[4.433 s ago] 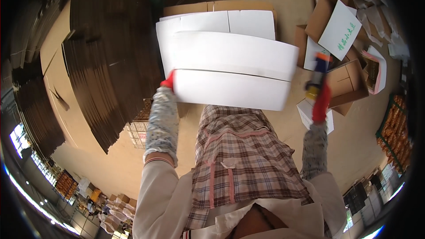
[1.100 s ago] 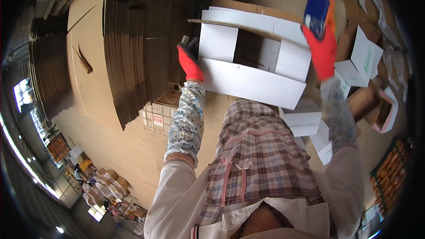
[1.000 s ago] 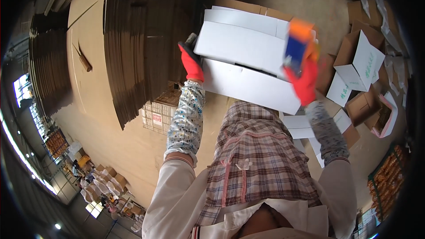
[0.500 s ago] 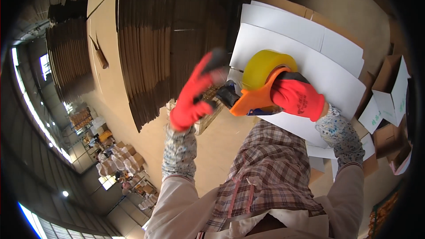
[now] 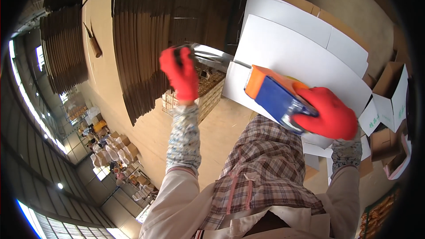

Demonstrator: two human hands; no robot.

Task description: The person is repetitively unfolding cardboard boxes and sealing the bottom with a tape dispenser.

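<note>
My right hand [image 5: 330,113], in a red glove, grips an orange and blue tape dispenser [image 5: 283,99] above the white flaps of a carton [image 5: 305,53]. Only a sliver of the yellow tape roll shows behind the dispenser. A strip of clear packing tape [image 5: 212,55], shiny and stretched out, runs from the carton's left edge to my left hand [image 5: 180,73]. That hand, also in a red glove with dark fingertips, is closed on the strip's end. Whether the strip sticks to the carton along its length is hidden.
Tall stacks of flat brown cardboard [image 5: 144,40] stand to the left. Below the left hand is a low crate-like stack [image 5: 212,90]. Open white and brown boxes [image 5: 389,102] lie at the right. Farther off on the left are heaped cartons [image 5: 117,150].
My left hand has closed and moved up and left, with a tape strip now stretched from it. My right hand has turned the dispenser over, bringing its blue side into view, and shifted right and down.
</note>
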